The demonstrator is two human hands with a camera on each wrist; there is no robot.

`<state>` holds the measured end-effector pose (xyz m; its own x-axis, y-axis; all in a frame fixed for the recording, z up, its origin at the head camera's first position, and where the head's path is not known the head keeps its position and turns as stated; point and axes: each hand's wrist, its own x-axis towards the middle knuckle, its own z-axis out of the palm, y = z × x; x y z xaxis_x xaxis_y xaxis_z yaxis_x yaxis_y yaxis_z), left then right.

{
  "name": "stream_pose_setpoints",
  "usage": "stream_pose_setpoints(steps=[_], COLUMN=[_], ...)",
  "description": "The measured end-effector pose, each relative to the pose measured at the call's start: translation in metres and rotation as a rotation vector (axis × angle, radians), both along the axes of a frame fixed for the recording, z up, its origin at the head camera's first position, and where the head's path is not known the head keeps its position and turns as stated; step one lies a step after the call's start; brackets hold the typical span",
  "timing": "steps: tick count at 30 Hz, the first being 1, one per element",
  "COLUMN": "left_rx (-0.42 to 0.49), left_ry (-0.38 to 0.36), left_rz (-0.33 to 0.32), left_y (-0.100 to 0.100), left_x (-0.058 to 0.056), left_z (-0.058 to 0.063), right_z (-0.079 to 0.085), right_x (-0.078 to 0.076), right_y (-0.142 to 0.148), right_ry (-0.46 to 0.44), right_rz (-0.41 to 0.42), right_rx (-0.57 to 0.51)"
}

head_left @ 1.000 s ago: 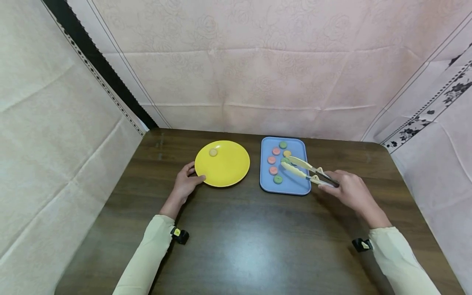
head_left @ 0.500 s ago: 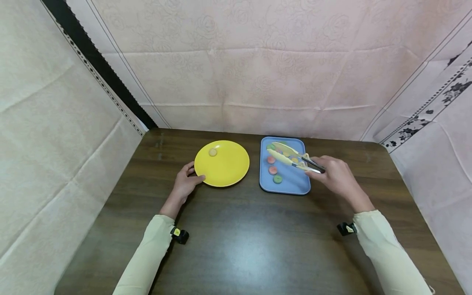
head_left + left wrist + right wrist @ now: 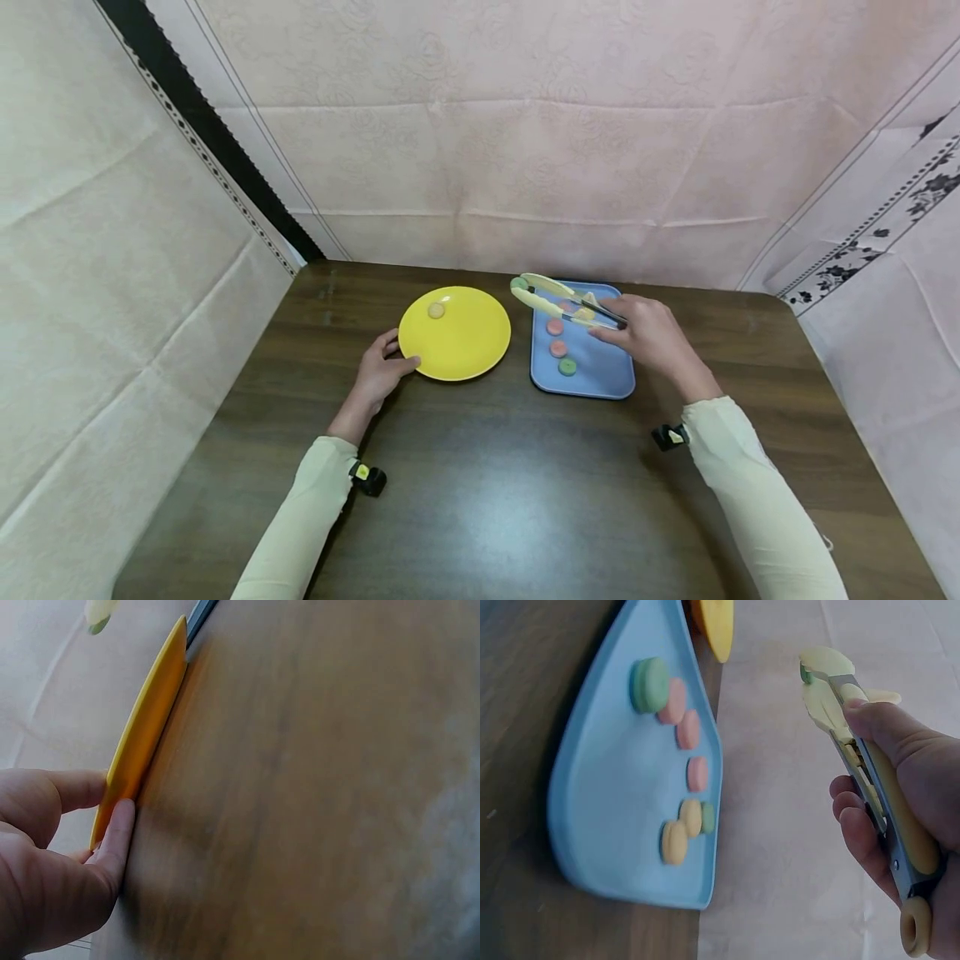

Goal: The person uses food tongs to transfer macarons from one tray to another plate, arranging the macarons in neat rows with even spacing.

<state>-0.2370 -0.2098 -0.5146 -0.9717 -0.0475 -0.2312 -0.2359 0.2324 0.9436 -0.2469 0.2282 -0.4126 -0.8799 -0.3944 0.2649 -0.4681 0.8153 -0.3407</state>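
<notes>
My left hand (image 3: 378,371) grips the near left rim of a yellow plate (image 3: 461,342), thumb and fingers at its edge in the left wrist view. One pale yellow macaron (image 3: 436,310) lies on that plate. In my right hand (image 3: 651,333) is a pair of tongs (image 3: 900,817) with cream tips, pinching a green macaron (image 3: 518,284). Tips and macaron are raised past the left edge of a blue tray (image 3: 600,371), in the space between tray and plate. On the tray lie several macarons: pink (image 3: 697,774), green (image 3: 651,685) and pale yellow (image 3: 675,841).
Plate and tray stand side by side near the far edge of a dark wooden table (image 3: 450,483). Behind it hangs a pale patterned cloth (image 3: 525,167), with more cloth on both sides. Each wrist wears a small black camera (image 3: 367,479).
The tongs in my right hand took up a green macaron from the tray, lifted it, and moved left and away towards the plate. My left hand has stayed on the plate.
</notes>
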Motion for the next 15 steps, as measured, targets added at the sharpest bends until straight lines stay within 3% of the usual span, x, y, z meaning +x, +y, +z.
stream_pose_setpoints(steps=[8,15], left_rx=[0.009,-0.002], left_ry=[-0.004,-0.015], left_rz=[-0.003,0.004], left_y=[0.0,0.0], left_x=[0.0,0.0], left_z=[0.0,0.003], right_z=[0.007,0.003], right_x=[-0.018,-0.03], right_y=[-0.026,-0.049], right_ry=[0.0,-0.007], right_rz=[0.025,0.081], right_rx=[0.021,0.029])
